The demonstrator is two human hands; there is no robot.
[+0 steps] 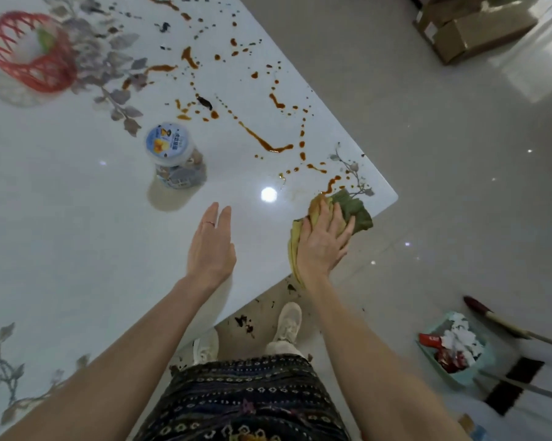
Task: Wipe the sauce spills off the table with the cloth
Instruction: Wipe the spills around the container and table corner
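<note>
Brown sauce spills (268, 144) run in streaks and drops across the far and right part of the white glossy table (77, 233). A crumpled yellow-and-green cloth (354, 210) lies near the table's right corner, just below the nearest streak. My right hand (324, 240) presses flat on the cloth with straight spread fingers. My left hand (212, 246) rests flat on the bare table left of it, fingers straight and together, holding nothing.
A clear jar with a white printed lid (172, 154) stands left of the spills. A red wire basket (29, 52) sits at the far left. On the floor are dark spatters (246, 324), a bin of rubbish (456, 348), a broom (503, 326) and cardboard boxes (471, 23).
</note>
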